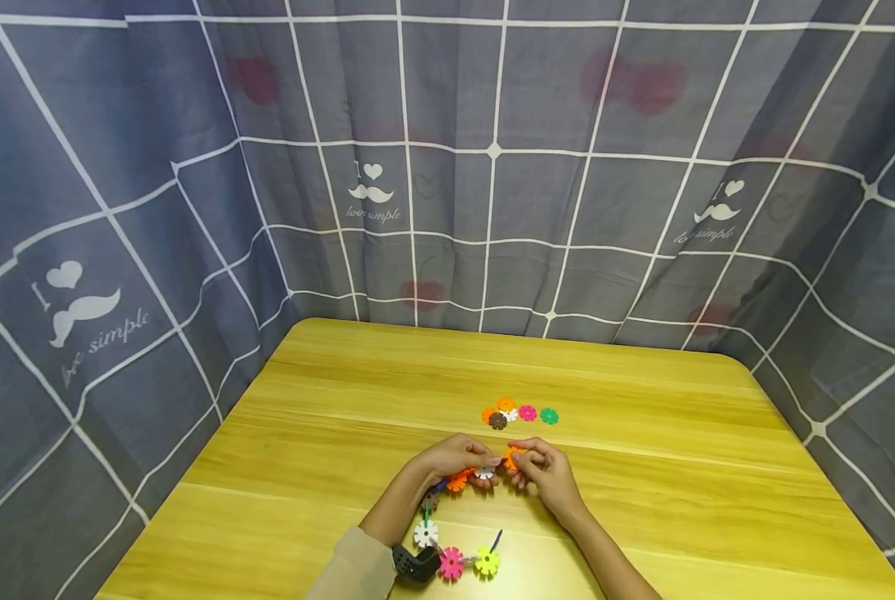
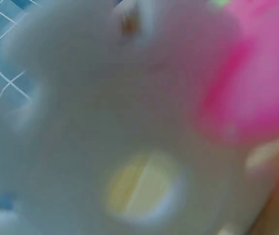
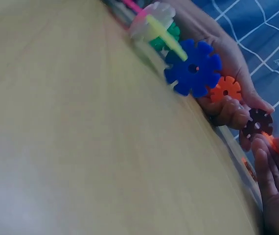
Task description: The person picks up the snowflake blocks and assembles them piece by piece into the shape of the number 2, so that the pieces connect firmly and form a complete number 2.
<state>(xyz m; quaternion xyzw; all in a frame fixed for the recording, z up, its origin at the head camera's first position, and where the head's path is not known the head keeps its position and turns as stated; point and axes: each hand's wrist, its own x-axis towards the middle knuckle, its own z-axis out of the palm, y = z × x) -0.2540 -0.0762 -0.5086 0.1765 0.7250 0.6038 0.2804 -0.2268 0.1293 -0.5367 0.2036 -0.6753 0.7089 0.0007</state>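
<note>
My left hand (image 1: pixel 453 457) pinches the end of a chain of slotted plastic snowflake discs, at a brown disc (image 3: pixel 258 124). An orange disc (image 1: pixel 512 457) is pinched in my right hand (image 1: pixel 551 481), its edge meeting the brown disc's rim; how deep it sits I cannot tell. From the left hand the chain curves down to the table, through a white disc (image 1: pixel 426 533), a pink disc (image 1: pixel 451 564) and a yellow disc (image 1: pixel 487 561). A blue disc (image 3: pixel 193 68) shows large in the right wrist view. A blurred white disc fills most of the left wrist view.
Beyond the hands lie loose discs: a pink one (image 1: pixel 527 413), a green one (image 1: pixel 549 416), a brown one (image 1: pixel 497 421), with orange and white ones beside them. The wooden table (image 1: pixel 642 400) meets a grey checked curtain (image 1: pixel 447 192) at the back and sides.
</note>
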